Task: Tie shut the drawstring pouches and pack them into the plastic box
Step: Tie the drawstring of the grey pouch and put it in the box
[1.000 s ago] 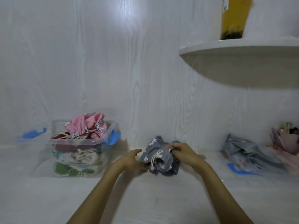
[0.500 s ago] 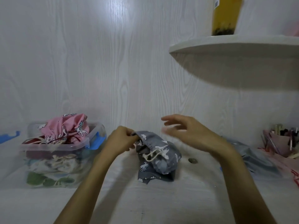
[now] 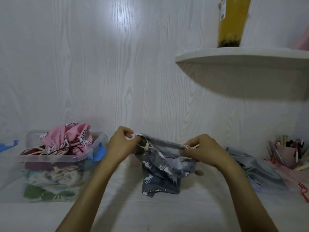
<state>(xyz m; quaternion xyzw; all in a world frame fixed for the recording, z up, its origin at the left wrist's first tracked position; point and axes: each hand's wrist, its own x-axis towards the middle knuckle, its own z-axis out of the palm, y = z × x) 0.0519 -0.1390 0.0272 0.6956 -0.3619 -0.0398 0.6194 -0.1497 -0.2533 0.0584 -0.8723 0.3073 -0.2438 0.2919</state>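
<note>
A grey drawstring pouch with white unicorn prints stands on the white table in the middle, its cream cord knotted near the top left. My left hand pinches the pouch's top hem at its left end. My right hand pinches the hem and cord at the right end, so the top edge is stretched between both hands. At the left stands the clear plastic box, filled with several pouches. A pink unicorn pouch bulges above its rim.
A blue-edged lid piece leans by the box's right side. Crumpled grey cloth lies right of the pouch, with a pink holder of sticks beyond it. A white shelf with a yellow bottle juts out above the right side.
My right hand came back down from the air and took the right end of the pouch's hem. Both hands now pull the top edge out sideways.
</note>
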